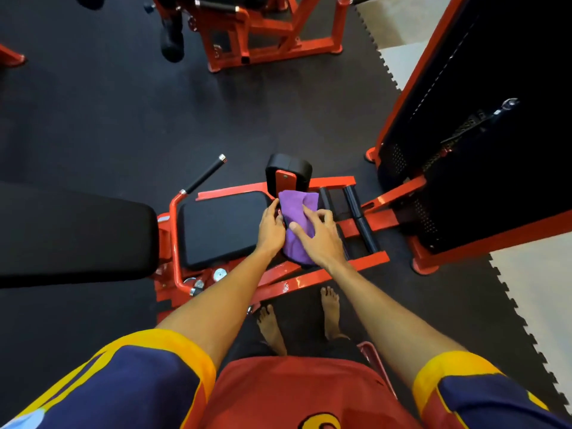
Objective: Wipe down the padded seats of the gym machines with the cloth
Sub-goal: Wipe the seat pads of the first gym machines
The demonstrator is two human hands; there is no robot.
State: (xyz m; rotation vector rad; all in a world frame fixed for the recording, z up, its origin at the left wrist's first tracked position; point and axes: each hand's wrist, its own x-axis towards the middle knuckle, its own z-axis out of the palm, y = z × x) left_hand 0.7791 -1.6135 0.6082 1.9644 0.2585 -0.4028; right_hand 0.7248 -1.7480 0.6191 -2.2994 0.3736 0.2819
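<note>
A purple cloth [297, 221] lies draped over a black pad at the right end of the black padded seat [221, 227] of a red-framed machine. My right hand [318, 235] lies on top of the cloth, thumb and fingers spread and lightly bent over it. My left hand [272, 227] is at the cloth's left edge, its fingers curled around the pad's side beside the cloth. A second black pad [289, 173] on a red bracket stands upright just behind the cloth. A long black backrest [74, 233] extends to the left.
A black handle bar [205, 174] sticks up behind the seat. Two black foam rollers [360, 221] lie right of the cloth. A red-and-black weight stack housing [483, 125] stands at right. Another red machine [260, 29] is at the top. My bare feet stand by the red frame rail [309, 278].
</note>
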